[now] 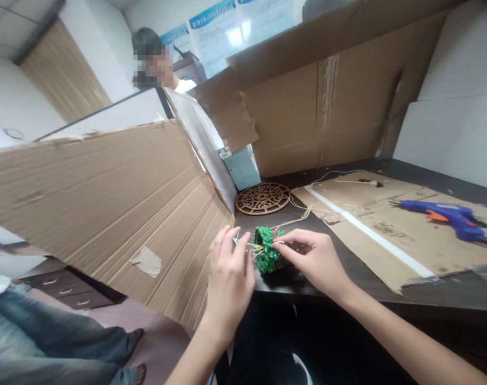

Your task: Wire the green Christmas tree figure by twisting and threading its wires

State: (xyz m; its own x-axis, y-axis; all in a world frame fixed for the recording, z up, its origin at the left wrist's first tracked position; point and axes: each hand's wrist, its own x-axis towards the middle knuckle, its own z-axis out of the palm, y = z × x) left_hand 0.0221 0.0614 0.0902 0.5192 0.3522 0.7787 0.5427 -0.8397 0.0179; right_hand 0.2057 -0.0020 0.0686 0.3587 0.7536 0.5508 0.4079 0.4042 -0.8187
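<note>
A small green beaded ring-shaped piece (pixel 268 258) with some red on it lies on its side at the dark table's near edge. My right hand (pixel 307 254) pinches its upper right rim between thumb and forefinger. Thin yellow strands (pixel 258 249) come out of its open left end towards my left hand (pixel 230 262). That hand is raised just left of the piece, its fingers apart, with a pale strand end near the fingertips. More yellow cords (pixel 299 218) run behind the piece across the table.
A blue glue gun (pixel 448 214) lies on a cardboard sheet (pixel 372 235) at right. A round carved wooden disc (pixel 263 198) sits behind the piece. Cardboard walls (pixel 107 198) rise at left and back. Beyond the partition is a person; another person's jeans show lower left.
</note>
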